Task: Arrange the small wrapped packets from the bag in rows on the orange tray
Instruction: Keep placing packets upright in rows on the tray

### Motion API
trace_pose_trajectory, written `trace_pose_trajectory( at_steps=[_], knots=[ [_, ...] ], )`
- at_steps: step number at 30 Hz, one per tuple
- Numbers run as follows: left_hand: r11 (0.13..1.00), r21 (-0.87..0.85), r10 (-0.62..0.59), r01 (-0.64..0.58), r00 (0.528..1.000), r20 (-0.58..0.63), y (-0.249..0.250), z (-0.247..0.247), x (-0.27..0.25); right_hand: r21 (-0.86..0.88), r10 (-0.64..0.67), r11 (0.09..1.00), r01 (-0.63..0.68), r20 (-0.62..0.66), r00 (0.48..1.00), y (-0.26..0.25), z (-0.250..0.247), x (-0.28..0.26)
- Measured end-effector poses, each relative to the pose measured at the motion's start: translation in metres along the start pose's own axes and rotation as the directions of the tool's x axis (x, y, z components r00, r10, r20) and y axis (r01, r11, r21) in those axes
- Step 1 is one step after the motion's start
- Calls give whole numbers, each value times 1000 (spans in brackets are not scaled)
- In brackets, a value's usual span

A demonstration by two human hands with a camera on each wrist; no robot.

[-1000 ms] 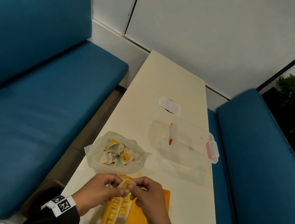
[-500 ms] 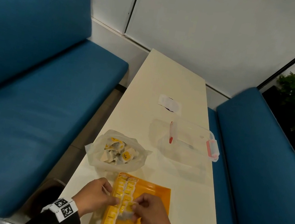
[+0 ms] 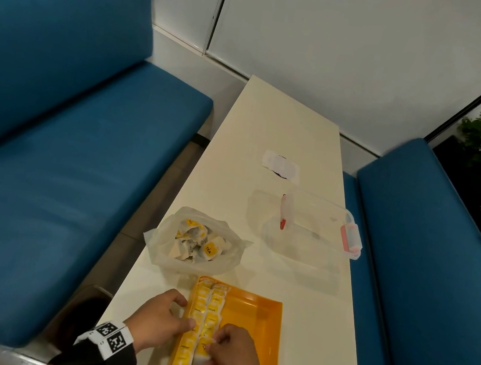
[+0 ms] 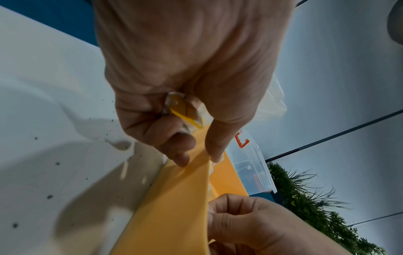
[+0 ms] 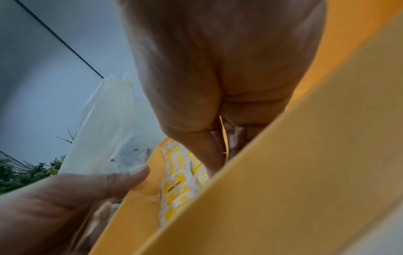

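Note:
The orange tray (image 3: 254, 313) lies at the table's near end. Two rows of white-and-yellow wrapped packets (image 3: 196, 319) run along its left side. My right hand (image 3: 211, 349) pinches a packet (image 3: 201, 359) at the near end of the second row, down inside the tray. My left hand (image 3: 178, 316) rests at the tray's left rim. In the left wrist view its curled fingers hold another packet (image 4: 183, 110) against the palm. The open plastic bag (image 3: 158, 241), with several packets (image 3: 209, 249) in it, sits just beyond the tray.
A clear plastic box (image 3: 318, 225) with red latches lies open to the right, beyond the bag. A slip of paper (image 3: 280, 165) lies farther up the narrow cream table (image 3: 235, 165). Blue benches (image 3: 59, 166) flank the table on both sides.
Both hands came down from above the tray's far end, where they held a packet together. The right hand now has it low at the near end of the second row.

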State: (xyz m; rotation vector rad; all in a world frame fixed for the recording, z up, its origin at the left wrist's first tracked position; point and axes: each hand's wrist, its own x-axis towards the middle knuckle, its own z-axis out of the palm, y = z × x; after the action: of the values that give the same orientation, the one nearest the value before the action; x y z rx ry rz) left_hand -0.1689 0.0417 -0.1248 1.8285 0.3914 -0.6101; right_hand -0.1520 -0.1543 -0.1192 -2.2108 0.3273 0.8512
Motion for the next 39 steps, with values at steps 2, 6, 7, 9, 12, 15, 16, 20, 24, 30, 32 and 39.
trace_pose_trajectory(
  at_steps=[2, 6, 7, 9, 12, 15, 16, 20, 24, 30, 32, 39],
  knots=[
    [1000, -5, 0, 0, 1000, -2, 0, 1, 0, 14, 9, 1000, -9, -18, 1000, 0, 2, 1],
    [1000, 1, -6, 6, 1000, 6, 2, 0, -2, 32, 23, 999, -21, -69, 997, -1, 5, 2],
    [1000, 1, -6, 6, 1000, 5, 2, 0, -2, 39, 30, 999, -27, -79, 996, -1, 6, 3],
    [1000, 2, -5, 5, 1000, 3, 2, 1, -2, 51, 46, 998, -41, -103, 994, -1, 9, 4],
    [1000, -3, -2, 2, 1000, -3, 3, 1, -3, 57, 61, 997, -54, -136, 989, -2, 12, 4],
    [1000, -11, -10, 10, 1000, 6, 2, 2, -3, 48, 45, 998, -37, -167, 985, -2, 14, 4],
    [1000, -12, -15, 15, 1000, 12, 2, 1, -4, 43, 41, 998, -35, -169, 985, -2, 14, 3],
    [987, -140, -74, 77, 997, 26, 4, -5, -7, 9, 16, 1000, -14, -184, 983, -4, 10, -2],
    [783, -584, -160, 214, 977, 142, 16, -16, -11, -69, -219, 976, 209, -225, 949, -17, -1, -15],
    [598, -760, -140, 255, 967, 214, 27, -15, -7, -64, -603, 797, 600, -26, 798, -53, 0, -48],
    [576, -778, -128, 253, 967, 220, 30, -13, -8, -151, -655, 745, 649, 14, 755, -55, 5, -49],
    [584, -778, -67, 232, 969, 238, 36, -11, -13, -232, -659, 739, 632, -56, 750, -62, 14, -52]
  ],
)
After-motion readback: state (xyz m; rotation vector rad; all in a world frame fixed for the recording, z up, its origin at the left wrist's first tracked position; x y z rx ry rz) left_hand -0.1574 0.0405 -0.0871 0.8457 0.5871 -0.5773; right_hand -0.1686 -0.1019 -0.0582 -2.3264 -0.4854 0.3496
